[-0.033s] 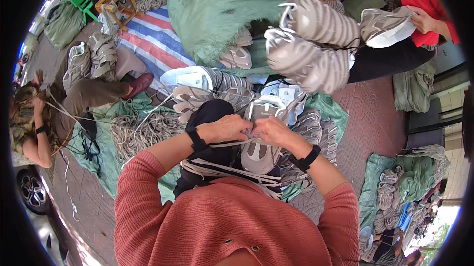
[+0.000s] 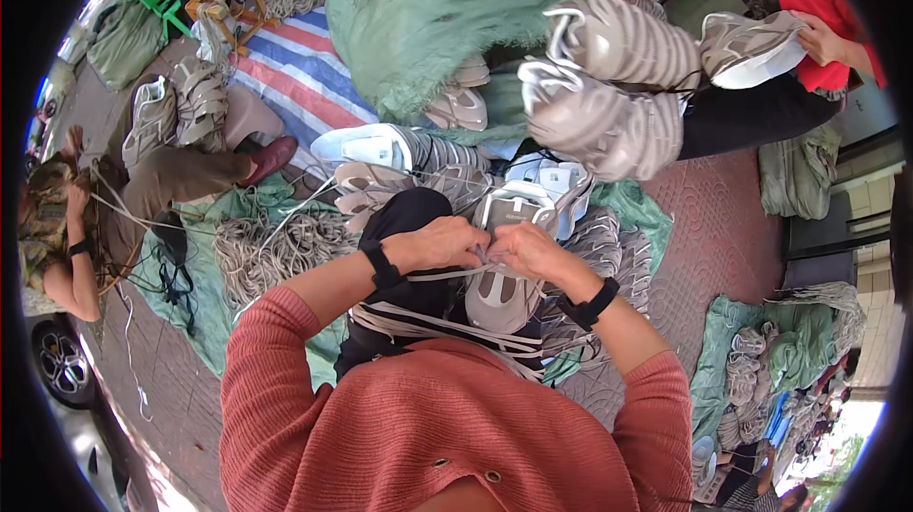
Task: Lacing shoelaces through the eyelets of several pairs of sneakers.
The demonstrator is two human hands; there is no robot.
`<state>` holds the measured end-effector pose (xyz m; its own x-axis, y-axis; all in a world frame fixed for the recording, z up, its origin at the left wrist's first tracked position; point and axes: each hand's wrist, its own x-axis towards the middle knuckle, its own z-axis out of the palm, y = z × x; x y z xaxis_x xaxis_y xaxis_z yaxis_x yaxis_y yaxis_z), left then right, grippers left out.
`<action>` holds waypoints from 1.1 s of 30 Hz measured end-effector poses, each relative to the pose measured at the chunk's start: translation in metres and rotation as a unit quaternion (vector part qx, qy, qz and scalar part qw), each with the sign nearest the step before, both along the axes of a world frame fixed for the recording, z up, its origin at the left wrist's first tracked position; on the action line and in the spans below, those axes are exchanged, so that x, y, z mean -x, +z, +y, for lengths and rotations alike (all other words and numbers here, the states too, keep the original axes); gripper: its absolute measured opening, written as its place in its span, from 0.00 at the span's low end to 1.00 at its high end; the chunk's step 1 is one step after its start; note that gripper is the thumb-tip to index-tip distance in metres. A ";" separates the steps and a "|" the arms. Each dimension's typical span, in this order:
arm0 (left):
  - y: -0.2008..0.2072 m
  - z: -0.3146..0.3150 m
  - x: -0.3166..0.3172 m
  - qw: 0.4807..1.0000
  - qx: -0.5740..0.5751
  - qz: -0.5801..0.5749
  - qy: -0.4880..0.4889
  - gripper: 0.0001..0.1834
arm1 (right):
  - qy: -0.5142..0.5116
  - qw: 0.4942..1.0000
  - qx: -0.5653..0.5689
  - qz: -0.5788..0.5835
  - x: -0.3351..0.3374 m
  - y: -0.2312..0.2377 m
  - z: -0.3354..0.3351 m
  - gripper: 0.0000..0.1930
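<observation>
A beige-grey sneaker (image 2: 498,301) rests on my lap, toe toward me, with its tongue pointing away. Over its lace area my left hand (image 2: 445,244) is closed in a pinch on a pale shoelace (image 2: 433,275). Close beside it, my right hand (image 2: 525,248) pinches the lace too, its fingers covering part of the eyelets. The fingertips of both hands nearly touch. More flat laces (image 2: 447,325) lie across my dark trousers, below the hands.
Tangled laces (image 2: 276,255) are heaped on green sheeting at left. More sneakers (image 2: 366,146) lie ahead. At upper right, a person in red (image 2: 837,18) holds a shoe beside strung bundles of sneakers (image 2: 609,122). Another person (image 2: 62,246) handles laces at far left.
The surroundings ahead sit slightly further right in the picture, the shoe bundles most of all. Both my hands keep nearly the same place and grip on the lace.
</observation>
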<state>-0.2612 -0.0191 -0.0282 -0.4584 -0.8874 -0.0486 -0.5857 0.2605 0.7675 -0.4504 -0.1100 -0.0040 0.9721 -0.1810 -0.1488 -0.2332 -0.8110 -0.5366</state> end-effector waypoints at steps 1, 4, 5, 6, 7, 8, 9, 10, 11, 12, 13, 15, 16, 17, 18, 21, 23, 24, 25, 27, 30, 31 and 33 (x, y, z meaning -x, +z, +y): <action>0.001 -0.002 -0.001 1.000 0.025 0.006 -0.004 0.11 | -0.029 0.998 -0.050 0.025 -0.003 -0.002 -0.004 0.06; -0.002 -0.006 -0.005 0.997 0.069 -0.026 -0.010 0.13 | -0.035 0.999 -0.010 0.002 -0.008 -0.009 -0.009 0.05; 0.000 -0.007 -0.005 0.996 0.076 -0.046 -0.004 0.13 | -0.033 0.999 -0.011 0.004 -0.009 -0.009 -0.011 0.05; -0.001 -0.007 -0.004 0.996 0.077 -0.045 -0.003 0.13 | -0.025 0.999 -0.010 0.031 -0.011 -0.006 -0.014 0.06; 0.000 -0.008 -0.003 0.994 0.091 -0.058 0.003 0.13 | -0.018 0.998 -0.008 0.058 -0.012 -0.004 -0.017 0.07; 0.001 -0.010 -0.001 0.991 0.110 -0.072 0.005 0.12 | -0.022 0.998 -0.002 0.057 -0.011 -0.002 -0.018 0.07; 0.002 -0.010 0.000 0.990 0.119 -0.072 0.001 0.12 | -0.015 0.997 0.015 0.070 -0.011 -0.001 -0.018 0.07; 0.001 -0.008 0.001 0.987 0.126 -0.098 0.006 0.12 | -0.010 0.996 0.034 0.083 -0.011 0.000 -0.017 0.07; -0.001 -0.008 0.002 0.983 0.134 -0.124 0.012 0.12 | -0.012 0.995 0.022 0.097 -0.012 -0.001 -0.016 0.07; -0.002 -0.006 0.003 0.984 0.118 -0.130 0.022 0.12 | -0.020 0.995 0.034 0.095 -0.013 -0.001 -0.016 0.07; -0.003 -0.005 0.003 0.986 0.106 -0.124 0.029 0.13 | -0.011 0.997 0.013 0.082 -0.014 -0.001 -0.017 0.07; 0.004 -0.002 0.000 0.993 0.067 -0.096 0.013 0.13 | -0.014 0.998 -0.002 0.065 -0.012 -0.004 -0.016 0.07; 0.006 -0.002 -0.002 0.996 0.045 -0.075 0.002 0.12 | 0.000 0.999 -0.017 0.043 -0.011 -0.006 -0.017 0.07; 0.005 0.001 -0.002 0.996 0.052 -0.077 -0.003 0.12 | 0.019 0.999 -0.034 0.023 -0.009 -0.006 -0.016 0.07; 0.002 0.002 -0.002 0.997 0.043 -0.068 0.004 0.12 | 0.014 0.999 -0.027 0.021 -0.006 -0.006 -0.014 0.07; 0.004 -0.002 0.000 0.994 0.058 -0.096 0.010 0.11 | -0.031 0.999 0.008 -0.022 0.002 -0.010 -0.007 0.07; 0.006 -0.003 0.000 0.984 0.101 -0.147 0.010 0.11 | -0.044 0.998 0.023 -0.022 0.001 -0.012 -0.009 0.07; 0.006 -0.001 0.001 0.984 0.104 -0.148 0.008 0.11 | -0.056 0.997 0.037 -0.021 0.001 -0.013 -0.009 0.06; 0.006 0.003 0.001 0.979 0.125 -0.158 0.021 0.11 | -0.059 0.997 0.039 -0.023 0.000 -0.013 -0.006 0.06; 0.003 0.005 0.003 0.970 0.161 -0.176 0.041 0.12 | -0.055 0.997 0.053 -0.005 -0.005 -0.011 -0.006 0.07; 0.000 0.012 0.007 0.968 0.191 -0.152 0.064 0.12 | -0.027 0.999 0.004 0.043 -0.012 -0.016 -0.012 0.09; 0.001 0.010 0.009 0.966 0.192 -0.158 0.065 0.12 | -0.030 0.997 0.000 0.071 -0.011 -0.015 -0.016 0.10; 0.002 0.011 0.010 0.969 0.187 -0.151 0.061 0.12 | -0.038 0.995 -0.045 0.078 -0.013 -0.016 -0.020 0.11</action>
<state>-0.2711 -0.0079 -0.0260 -0.3638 -0.9158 0.1702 -0.8131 0.4013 0.4217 -0.4376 -0.1300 -0.0198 0.9204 -0.2316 -0.3151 -0.3772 -0.7381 -0.5593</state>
